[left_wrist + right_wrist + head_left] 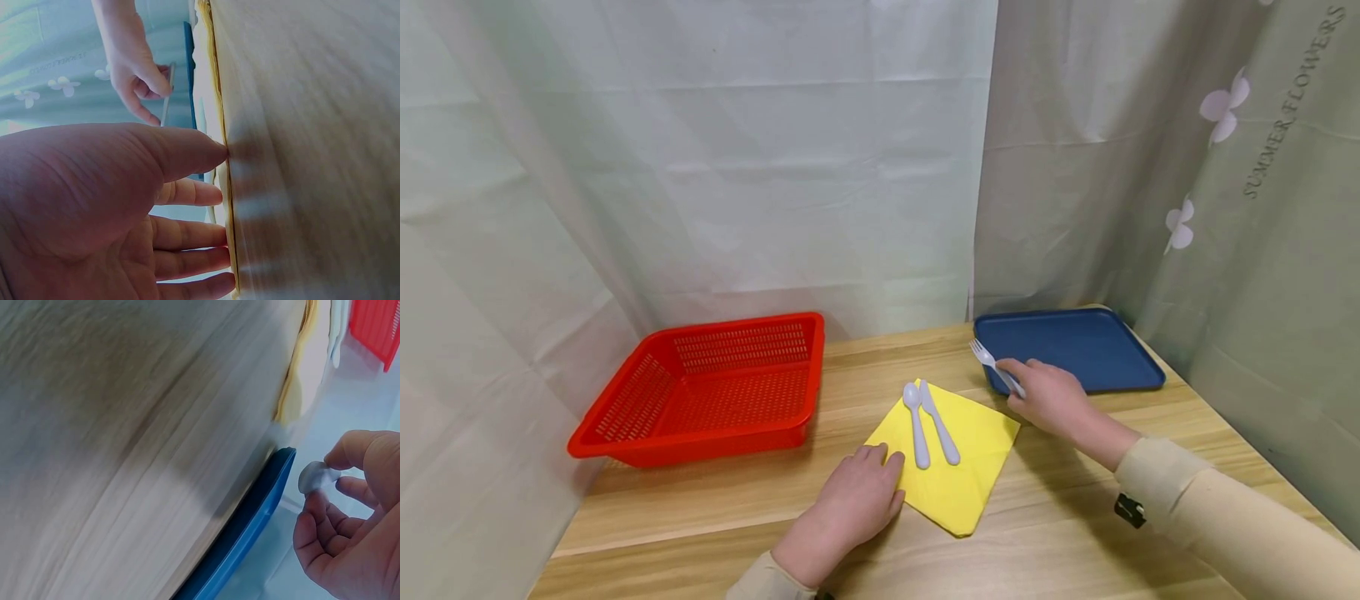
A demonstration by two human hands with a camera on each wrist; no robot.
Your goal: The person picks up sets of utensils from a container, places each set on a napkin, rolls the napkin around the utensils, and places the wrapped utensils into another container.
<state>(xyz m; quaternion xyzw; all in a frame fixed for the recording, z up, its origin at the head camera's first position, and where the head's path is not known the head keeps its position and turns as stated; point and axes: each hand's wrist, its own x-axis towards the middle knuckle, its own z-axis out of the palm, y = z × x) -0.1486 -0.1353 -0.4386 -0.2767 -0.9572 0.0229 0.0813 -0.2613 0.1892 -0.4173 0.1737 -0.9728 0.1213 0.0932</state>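
Observation:
A yellow napkin point(970, 492) lies folded on the wooden table, turned cornerwise. On it a pale spoon point(916, 425) and a matching knife point(940, 423) lie side by side. My left hand point(862, 492) rests at the napkin's left edge; in the left wrist view its straight fingertips point(209, 239) touch that edge. My right hand point(1051, 398) pinches the handle of a pale fork point(992, 364) between thumb and fingers, its tines pointing away to the upper left. The fork is over the near left corner of the blue tray point(1075, 342).
A red perforated basket point(801, 429) stands at the back left of the table. Pale curtains point(775, 167) hang behind and on both sides, close to the basket and the tray. Wooden tabletop point(715, 517) shows in front.

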